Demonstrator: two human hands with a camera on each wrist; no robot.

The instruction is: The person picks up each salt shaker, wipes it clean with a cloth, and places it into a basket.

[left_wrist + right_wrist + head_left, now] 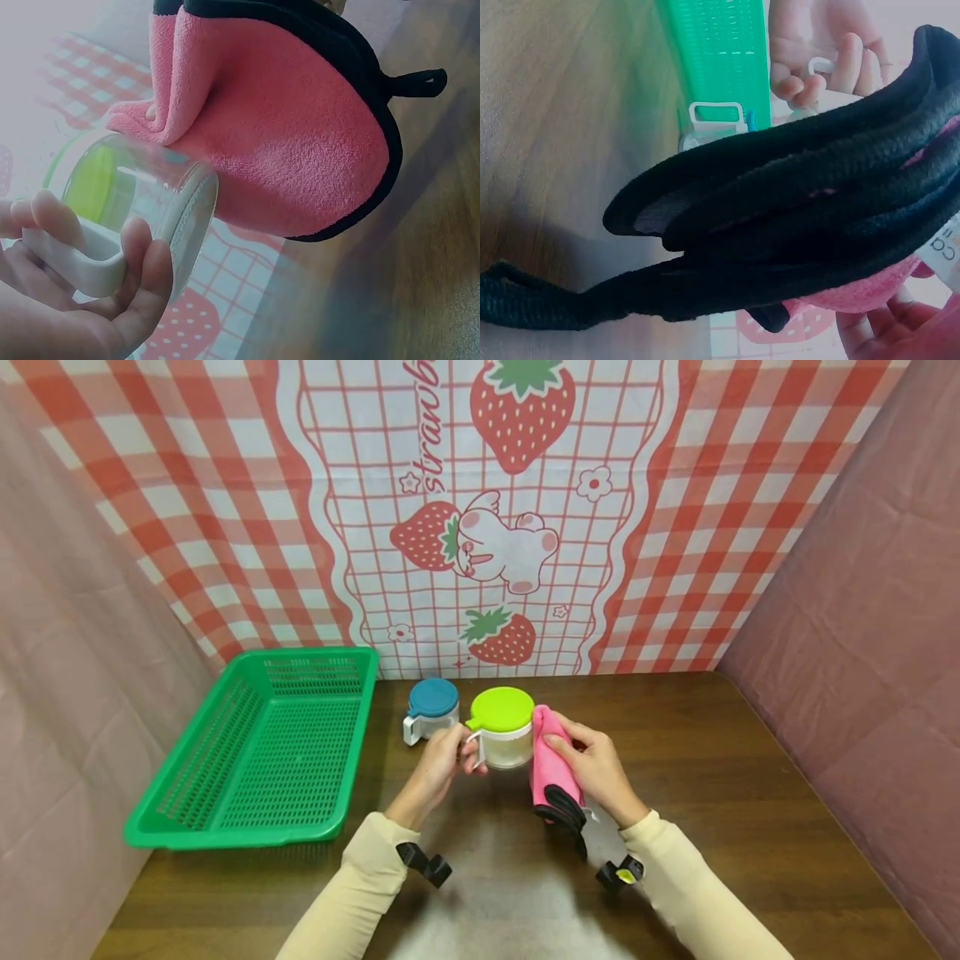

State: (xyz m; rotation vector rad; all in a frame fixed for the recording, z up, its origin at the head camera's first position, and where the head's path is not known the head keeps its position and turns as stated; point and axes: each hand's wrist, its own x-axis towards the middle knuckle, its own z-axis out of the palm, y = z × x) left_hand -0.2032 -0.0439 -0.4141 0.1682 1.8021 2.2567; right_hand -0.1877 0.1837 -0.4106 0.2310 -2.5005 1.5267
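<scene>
My left hand (442,764) grips the white handle of a clear jar with a lime-green lid (502,710). In the left wrist view the fingers curl through the handle, and the jar (142,187) is tilted in that camera. My right hand (596,764) pinches a folded pink cloth with black edging (555,768) against the jar's right side. A black hanging loop (420,83) sticks out from the cloth's border. Folded black edges (795,202) fill much of the right wrist view, hiding most of the jar there. Behind the left hand stands a similar jar with a blue lid (433,697).
A green plastic basket (352,760) with slatted walls stands on the left of the brown wooden table (712,793). A red-and-white checked strawberry cloth (675,568) hangs along the back edge. Pinkish curtains (840,610) close off both sides.
</scene>
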